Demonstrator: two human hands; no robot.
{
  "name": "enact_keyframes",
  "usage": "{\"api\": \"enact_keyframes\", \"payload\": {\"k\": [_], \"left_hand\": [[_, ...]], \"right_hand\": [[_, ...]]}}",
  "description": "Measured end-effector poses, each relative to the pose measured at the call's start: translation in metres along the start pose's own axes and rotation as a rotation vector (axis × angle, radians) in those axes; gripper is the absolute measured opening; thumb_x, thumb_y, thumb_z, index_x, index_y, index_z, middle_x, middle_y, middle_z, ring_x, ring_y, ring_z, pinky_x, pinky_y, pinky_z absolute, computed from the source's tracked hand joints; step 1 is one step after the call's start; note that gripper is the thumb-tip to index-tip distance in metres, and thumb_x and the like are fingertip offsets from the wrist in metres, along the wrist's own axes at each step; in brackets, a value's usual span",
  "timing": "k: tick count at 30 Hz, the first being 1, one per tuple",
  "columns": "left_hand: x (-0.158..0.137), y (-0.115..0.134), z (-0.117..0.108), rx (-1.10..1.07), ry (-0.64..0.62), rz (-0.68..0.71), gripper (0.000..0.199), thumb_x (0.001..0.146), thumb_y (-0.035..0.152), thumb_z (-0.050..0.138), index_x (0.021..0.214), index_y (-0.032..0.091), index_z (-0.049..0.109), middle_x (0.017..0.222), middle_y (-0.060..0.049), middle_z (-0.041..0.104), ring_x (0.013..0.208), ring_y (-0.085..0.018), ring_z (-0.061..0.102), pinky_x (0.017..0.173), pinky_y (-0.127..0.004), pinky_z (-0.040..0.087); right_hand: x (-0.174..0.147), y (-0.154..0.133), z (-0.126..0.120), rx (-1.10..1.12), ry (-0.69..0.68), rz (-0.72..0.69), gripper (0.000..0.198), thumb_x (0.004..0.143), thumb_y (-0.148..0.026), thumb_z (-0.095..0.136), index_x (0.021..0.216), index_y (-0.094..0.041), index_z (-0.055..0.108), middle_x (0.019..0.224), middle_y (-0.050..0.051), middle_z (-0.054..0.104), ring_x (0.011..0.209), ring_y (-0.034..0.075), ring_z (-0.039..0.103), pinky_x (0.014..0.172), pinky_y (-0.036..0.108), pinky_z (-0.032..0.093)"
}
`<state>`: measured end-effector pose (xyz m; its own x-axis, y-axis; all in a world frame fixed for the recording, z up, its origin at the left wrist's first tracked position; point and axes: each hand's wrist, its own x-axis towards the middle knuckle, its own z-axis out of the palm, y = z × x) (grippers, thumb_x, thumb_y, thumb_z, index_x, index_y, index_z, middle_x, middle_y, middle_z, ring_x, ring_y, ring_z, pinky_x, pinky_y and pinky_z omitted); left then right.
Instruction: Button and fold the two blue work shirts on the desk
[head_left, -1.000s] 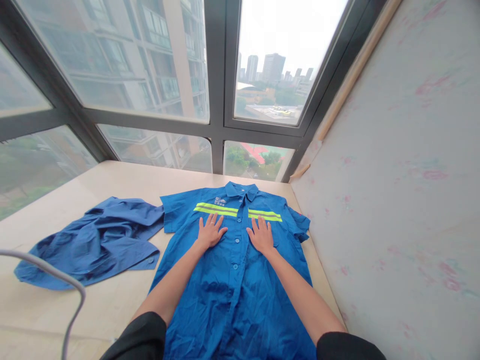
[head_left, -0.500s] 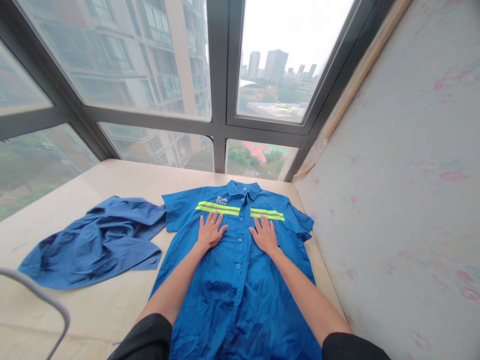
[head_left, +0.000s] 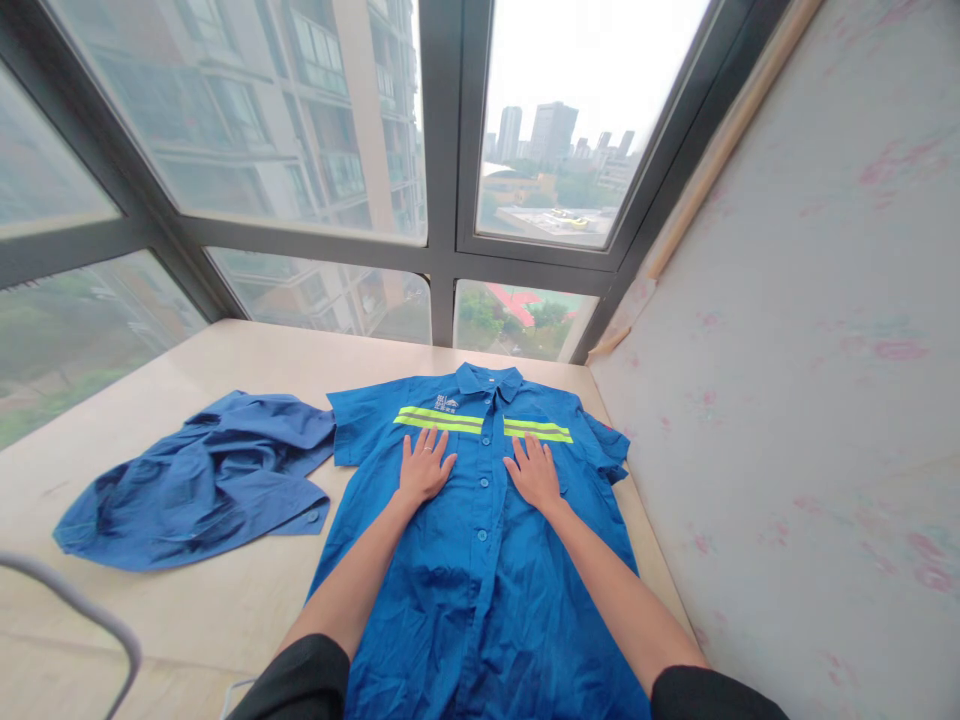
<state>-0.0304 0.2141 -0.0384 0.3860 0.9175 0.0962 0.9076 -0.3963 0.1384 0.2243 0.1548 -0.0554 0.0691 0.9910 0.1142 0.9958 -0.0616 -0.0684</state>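
A blue short-sleeved work shirt [head_left: 480, 560] lies front side up, buttoned, its collar toward the window. Yellow-green reflective strips cross its chest, and a white logo is printed above the left-hand strip. My left hand [head_left: 426, 466] rests flat on the left part of the chest just below the strip, fingers spread, a ring on one finger. On the other side of the button row, my right hand [head_left: 535, 472] is pressed flat below the right-hand strip, fingers apart. Wrinkles run through the lower part of the shirt.
Crumpled blue cloth [head_left: 202, 475], with a button showing, lies left of the shirt on the pale wooden surface [head_left: 262, 345]. A grey curved tube [head_left: 90, 610] stands at the lower left. Grey-framed windows [head_left: 442, 180] rise behind; a flowered wall [head_left: 787, 400] borders the right.
Both hands stay at nearly the same place on the shirt's chest. The whole view has shifted very slightly.
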Motion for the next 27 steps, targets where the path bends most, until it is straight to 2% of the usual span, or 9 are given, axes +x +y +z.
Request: {"api": "enact_keyframes", "payload": {"k": [18, 27], "left_hand": [[-0.021, 0.008, 0.000, 0.003, -0.006, -0.022, 0.064, 0.097, 0.055, 0.022, 0.152, 0.024, 0.033, 0.158, -0.009, 0.029, 0.148, -0.030, 0.021, 0.118, -0.058, 0.009], [-0.030, 0.011, 0.002, 0.013, 0.035, -0.020, 0.064, 0.097, 0.055, 0.023, 0.150, 0.023, 0.036, 0.158, -0.010, 0.031, 0.146, -0.031, 0.023, 0.117, -0.059, 0.008]], "right_hand": [[-0.018, 0.000, 0.000, -0.011, -0.005, -0.008, 0.061, 0.100, -0.051, 0.031, 0.150, -0.018, 0.037, 0.157, 0.017, 0.030, 0.145, 0.030, 0.026, 0.116, 0.049, 0.015], [-0.029, -0.002, -0.001, -0.022, 0.012, -0.010, 0.060, 0.100, -0.051, 0.031, 0.150, -0.018, 0.037, 0.157, 0.017, 0.031, 0.145, 0.031, 0.026, 0.116, 0.049, 0.016]]}}
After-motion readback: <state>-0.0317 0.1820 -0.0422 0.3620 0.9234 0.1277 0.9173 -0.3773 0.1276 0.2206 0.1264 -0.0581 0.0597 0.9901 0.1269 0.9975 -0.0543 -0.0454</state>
